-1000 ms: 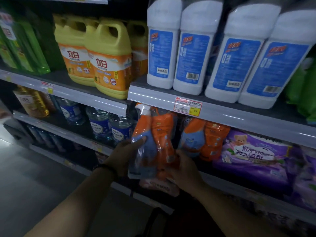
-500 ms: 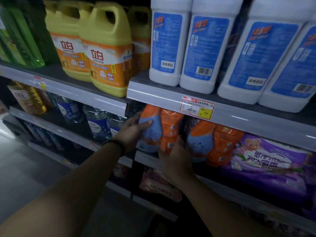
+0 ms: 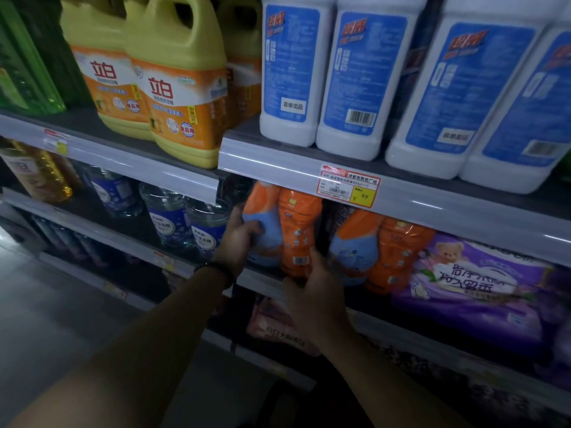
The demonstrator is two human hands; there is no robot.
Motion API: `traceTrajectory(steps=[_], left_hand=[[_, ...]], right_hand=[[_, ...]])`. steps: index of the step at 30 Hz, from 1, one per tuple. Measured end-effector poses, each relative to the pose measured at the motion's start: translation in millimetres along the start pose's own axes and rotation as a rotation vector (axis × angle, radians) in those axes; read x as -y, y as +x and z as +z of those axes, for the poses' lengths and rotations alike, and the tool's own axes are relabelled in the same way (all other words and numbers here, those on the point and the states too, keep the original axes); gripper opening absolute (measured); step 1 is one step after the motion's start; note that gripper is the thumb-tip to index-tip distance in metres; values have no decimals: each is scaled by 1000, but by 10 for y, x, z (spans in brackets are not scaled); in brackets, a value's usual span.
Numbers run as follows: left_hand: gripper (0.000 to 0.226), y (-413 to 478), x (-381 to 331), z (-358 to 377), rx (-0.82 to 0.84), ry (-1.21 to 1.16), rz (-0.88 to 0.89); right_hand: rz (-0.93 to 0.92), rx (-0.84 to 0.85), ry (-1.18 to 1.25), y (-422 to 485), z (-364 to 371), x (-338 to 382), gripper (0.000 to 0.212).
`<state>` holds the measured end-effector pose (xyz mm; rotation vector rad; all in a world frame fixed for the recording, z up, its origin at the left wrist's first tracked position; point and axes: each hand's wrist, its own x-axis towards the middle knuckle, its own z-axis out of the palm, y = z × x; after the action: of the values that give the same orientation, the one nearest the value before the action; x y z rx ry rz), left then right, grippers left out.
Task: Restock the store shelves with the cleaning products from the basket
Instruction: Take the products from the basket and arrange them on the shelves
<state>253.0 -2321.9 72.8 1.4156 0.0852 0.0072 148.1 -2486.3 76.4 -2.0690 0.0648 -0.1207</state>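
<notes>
Left hand (image 3: 239,240) and right hand (image 3: 312,293) grip the orange twin pack (image 3: 289,227), beneath a price tag (image 3: 349,186) reading 9.9.

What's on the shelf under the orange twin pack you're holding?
A pink packet lies directly below the orange twin pack. The right hand covers its right part, and the rest down there is too dark to tell.
</notes>
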Motion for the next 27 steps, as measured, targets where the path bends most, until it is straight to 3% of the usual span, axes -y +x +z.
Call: traceTrajectory(steps=[7, 10, 12, 18, 21, 24, 27], left_hand=[[109, 31, 569, -51, -203, 384, 85], [110, -445, 211, 212, -327, 444, 105], [107, -747, 38, 382, -326, 487, 89], [64, -1304, 276, 523, 15, 711, 145], [23, -1800, 219, 798, 160, 745, 136], [13, -2193, 280, 1026, 301, 835, 174], [16, -2510, 452, 1196, 554, 1028, 320]], right_hand=[[23, 99, -108, -277, -246, -107, 57], [14, 128, -156, -388, -388, -181, 49], [39, 127, -163, -469, -506, -227, 50], [101, 99, -180, -801, -923, -265, 34], [96, 142, -190, -1072, -1190, -320, 28], [79, 171, -289, -1347, -1448, -472, 33], [132, 169, -333, -1634, -1629, -761, 40]])
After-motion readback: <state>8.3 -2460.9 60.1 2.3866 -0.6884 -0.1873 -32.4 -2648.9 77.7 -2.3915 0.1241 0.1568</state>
